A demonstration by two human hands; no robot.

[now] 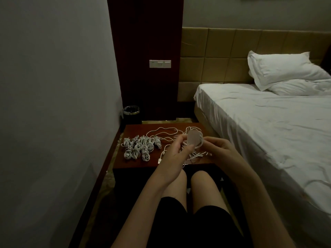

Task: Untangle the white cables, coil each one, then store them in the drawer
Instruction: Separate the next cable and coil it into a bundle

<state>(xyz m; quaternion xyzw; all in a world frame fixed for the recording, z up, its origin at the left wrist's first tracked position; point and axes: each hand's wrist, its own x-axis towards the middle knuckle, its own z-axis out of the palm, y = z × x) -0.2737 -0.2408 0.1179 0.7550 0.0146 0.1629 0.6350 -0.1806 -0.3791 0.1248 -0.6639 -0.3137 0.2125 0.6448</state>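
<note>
Both hands hold a half-wound white cable (194,140) above the desk (136,128): left hand (176,149) grips the loops, right hand (217,146) pinches them. Coiled cables (138,146) lie at the desk's left.

No legible text, label, brand or number found; the wall switch panel (160,63) at 12 o'clock bears no readable marking.
</note>
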